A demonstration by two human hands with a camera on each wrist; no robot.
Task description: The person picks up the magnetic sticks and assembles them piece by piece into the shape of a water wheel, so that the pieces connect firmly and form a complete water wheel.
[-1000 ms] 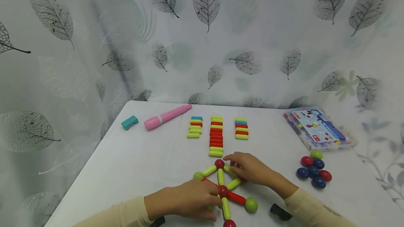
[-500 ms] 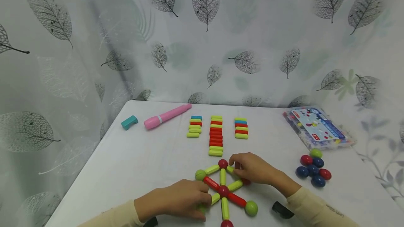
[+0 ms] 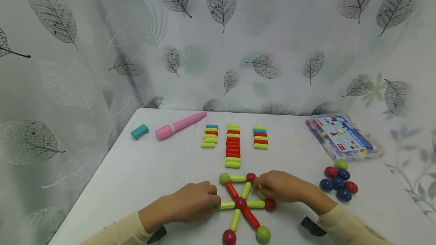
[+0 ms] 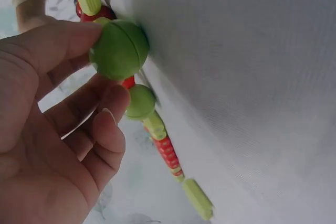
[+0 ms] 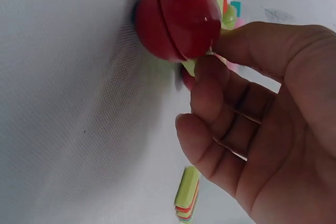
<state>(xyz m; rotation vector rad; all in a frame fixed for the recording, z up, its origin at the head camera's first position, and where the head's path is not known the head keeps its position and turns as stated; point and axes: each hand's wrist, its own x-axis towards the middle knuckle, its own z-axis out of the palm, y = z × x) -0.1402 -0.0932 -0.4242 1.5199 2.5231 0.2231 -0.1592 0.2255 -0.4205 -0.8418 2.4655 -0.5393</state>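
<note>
A wheel of magnetic rods and balls lies near the table's front, around a red centre ball (image 3: 240,203). My left hand (image 3: 190,202) pinches a green ball (image 4: 119,50) at the wheel's left end, between thumb and fingers. On the right side, my right hand (image 3: 281,186) pinches a yellow-green rod (image 3: 261,194) joining the upper red ball (image 3: 251,177) and the right red ball (image 3: 270,205); the fingers mostly hide that rod. Another green ball (image 3: 225,178) tops the wheel, linked by a yellow-green rod (image 3: 238,178). Below sit a red ball (image 3: 229,237) and a green ball (image 3: 263,234).
Stacked rows of coloured rods (image 3: 233,144) lie beyond the wheel. At the right, several loose balls (image 3: 338,183) cluster before a clear plastic box (image 3: 344,138). A pink pen-like object (image 3: 180,125) and a teal block (image 3: 140,132) lie at the back left.
The wheel has turned clockwise in the head view, its top swinging right and its bottom left. My left hand has moved left and up; my right hand slightly right and down.
</note>
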